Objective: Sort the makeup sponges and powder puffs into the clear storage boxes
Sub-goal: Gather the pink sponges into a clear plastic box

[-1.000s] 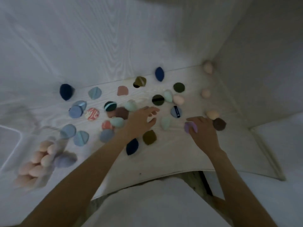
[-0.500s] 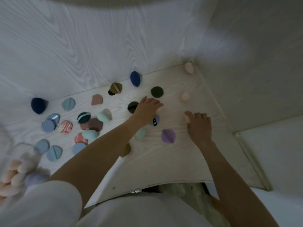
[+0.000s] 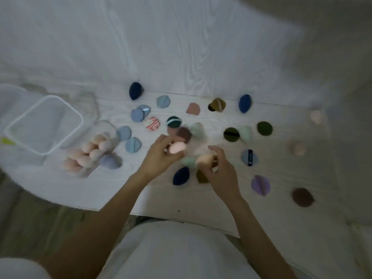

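Observation:
My left hand (image 3: 161,156) grips a pink egg-shaped sponge (image 3: 177,147) over the middle of the white table (image 3: 201,198). Close beside it, my right hand (image 3: 221,170) holds a peach sponge (image 3: 205,159) in its curled fingers. Several round powder puffs lie scattered on the table, among them a purple puff (image 3: 260,185), a navy puff (image 3: 181,176) and a blue puff (image 3: 133,145). A clear box (image 3: 108,127) at the left holds several pink sponges (image 3: 88,154) and a lilac one (image 3: 109,161). Two loose pink sponges (image 3: 298,149) lie at the far right.
An empty clear storage box (image 3: 43,123) with a white rim stands at the far left. A white wood-grain wall (image 3: 181,47) rises behind the table. The table's front edge runs just above my white shirt (image 3: 177,250). A brown puff (image 3: 303,197) lies near the right edge.
Both hands have picked up a pink sponge from the right part of the table and drawn back toward the middle. The view has swung left, bringing the boxes into sight.

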